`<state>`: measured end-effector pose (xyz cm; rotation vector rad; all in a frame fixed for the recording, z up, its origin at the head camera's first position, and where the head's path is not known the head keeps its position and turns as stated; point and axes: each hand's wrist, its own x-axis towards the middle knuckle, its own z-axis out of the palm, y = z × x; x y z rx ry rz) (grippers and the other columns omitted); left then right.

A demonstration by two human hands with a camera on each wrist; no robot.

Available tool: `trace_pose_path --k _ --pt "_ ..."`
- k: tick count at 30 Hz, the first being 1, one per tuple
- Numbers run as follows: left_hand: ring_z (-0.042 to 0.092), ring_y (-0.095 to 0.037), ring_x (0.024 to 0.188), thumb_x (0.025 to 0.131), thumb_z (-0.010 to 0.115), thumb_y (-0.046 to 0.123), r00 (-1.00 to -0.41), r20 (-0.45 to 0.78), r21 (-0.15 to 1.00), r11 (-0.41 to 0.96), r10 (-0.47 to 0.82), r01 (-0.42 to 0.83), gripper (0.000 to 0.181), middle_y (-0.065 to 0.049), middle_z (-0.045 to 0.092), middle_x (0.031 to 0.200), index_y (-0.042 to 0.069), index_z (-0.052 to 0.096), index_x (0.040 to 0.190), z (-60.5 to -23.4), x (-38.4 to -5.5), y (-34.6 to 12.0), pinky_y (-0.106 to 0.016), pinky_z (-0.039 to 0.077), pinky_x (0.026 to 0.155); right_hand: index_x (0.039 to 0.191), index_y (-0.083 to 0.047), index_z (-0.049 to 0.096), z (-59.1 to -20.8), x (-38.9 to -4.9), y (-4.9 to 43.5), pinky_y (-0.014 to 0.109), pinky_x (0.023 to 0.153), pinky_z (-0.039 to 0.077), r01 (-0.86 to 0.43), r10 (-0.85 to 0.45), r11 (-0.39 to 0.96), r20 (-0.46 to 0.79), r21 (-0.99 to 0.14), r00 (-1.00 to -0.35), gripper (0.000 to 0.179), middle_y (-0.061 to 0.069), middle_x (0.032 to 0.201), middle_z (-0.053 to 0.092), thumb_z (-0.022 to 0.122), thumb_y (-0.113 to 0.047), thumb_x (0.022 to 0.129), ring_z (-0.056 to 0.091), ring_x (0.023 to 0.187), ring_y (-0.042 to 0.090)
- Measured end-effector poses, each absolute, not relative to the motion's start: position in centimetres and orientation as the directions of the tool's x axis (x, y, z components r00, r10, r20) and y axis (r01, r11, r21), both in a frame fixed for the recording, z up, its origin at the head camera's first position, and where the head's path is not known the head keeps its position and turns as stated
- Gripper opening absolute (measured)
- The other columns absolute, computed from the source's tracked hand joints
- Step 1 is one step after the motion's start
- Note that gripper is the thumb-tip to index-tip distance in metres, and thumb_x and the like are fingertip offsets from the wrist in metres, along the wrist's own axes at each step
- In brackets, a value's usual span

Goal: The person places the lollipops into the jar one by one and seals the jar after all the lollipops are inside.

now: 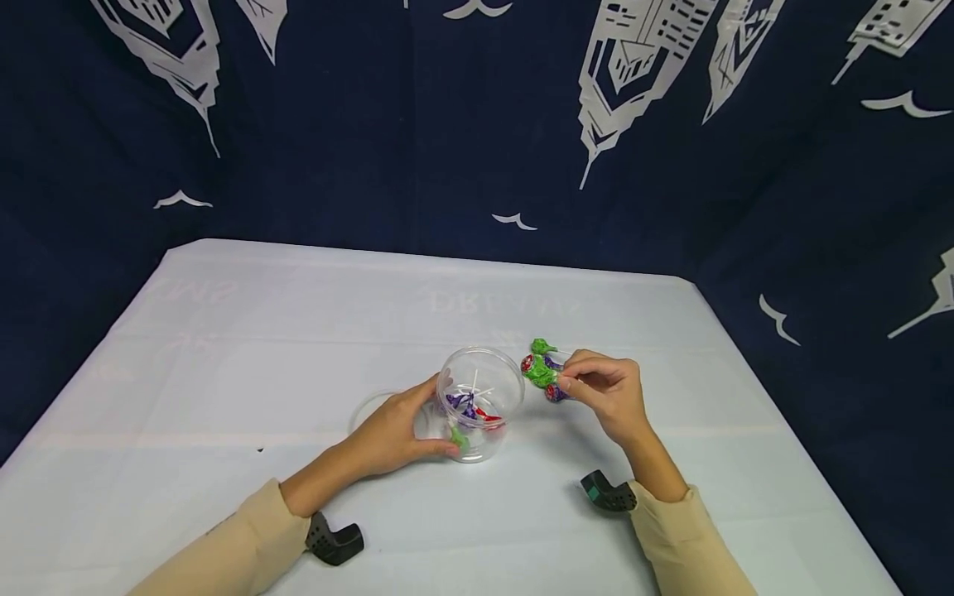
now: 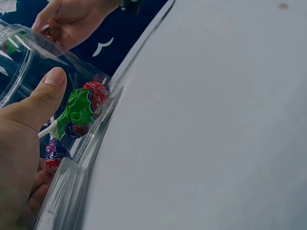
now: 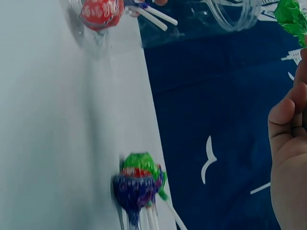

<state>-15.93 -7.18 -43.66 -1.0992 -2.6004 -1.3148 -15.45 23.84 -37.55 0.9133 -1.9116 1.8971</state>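
Observation:
My left hand [image 1: 398, 430] grips a clear plastic jar [image 1: 480, 447] from its left side, thumb in front and fingers around the back. Inside lie several wrapped lollipops, among them a green one [image 2: 80, 108], a red one [image 3: 101, 13] and a purple one [image 2: 56, 154], with white sticks. My right hand [image 1: 607, 397], just right of the jar, pinches a green-wrapped lollipop [image 3: 290, 17] with thumb and fingers. In the right wrist view its head is level with the jar's rim [image 3: 235, 21]. Beneath this hand, more lollipops [image 3: 136, 184], green and purple, lie on the table.
A clear round lid [image 1: 363, 410] lies on the white-covered table [image 1: 298, 331] behind my left hand. A small dark speck [image 1: 260, 449] is left of that hand. Dark blue patterned cloth [image 1: 373, 165] hangs beyond the table's far edge.

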Motion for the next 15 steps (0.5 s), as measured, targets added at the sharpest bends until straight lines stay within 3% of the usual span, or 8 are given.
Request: trace_pose_path --k 5,11,15 --pt "0.048 -0.032 0.132 0.074 0.085 0.042 -0.751 0.323 0.691 0.399 0.576 0.603 0.103 -0.016 0.048 0.147 0.0 0.032 0.152 -43.7 -15.9 -7.3 -0.046 0.039 0.109 0.085 -0.005 0.076 -37.4 -15.7 22.8 0.019 0.06 0.049 -0.618 -0.267 -0.098 0.619 -0.78 -0.739 0.018 0.003 0.083 0.071 0.072 0.012 0.082 0.059 0.077 0.013" --pt "0.048 -0.031 0.133 0.074 0.086 0.042 -0.749 0.325 0.686 0.402 0.577 0.607 0.103 -0.016 0.048 0.147 0.0 0.032 0.152 -43.8 -15.9 -7.3 -0.047 0.039 0.109 0.084 0.001 0.075 -37.6 -15.7 21.9 0.018 0.055 0.049 -0.608 -0.286 -0.123 0.615 -0.784 -0.735 0.002 0.011 0.081 0.07 0.076 0.001 0.085 0.058 0.076 0.013" --pt "0.048 -0.031 0.132 0.075 0.085 0.042 -0.745 0.329 0.691 0.389 0.58 0.609 0.103 -0.015 0.049 0.146 0.0 0.032 0.152 -43.9 -16.0 -7.3 -0.047 0.039 0.109 0.084 0.001 0.075 -37.6 -15.6 21.5 0.018 0.059 0.051 -0.598 -0.289 -0.137 0.61 -0.789 -0.738 0.013 0.008 0.084 0.071 0.072 0.013 0.082 0.06 0.08 0.013"
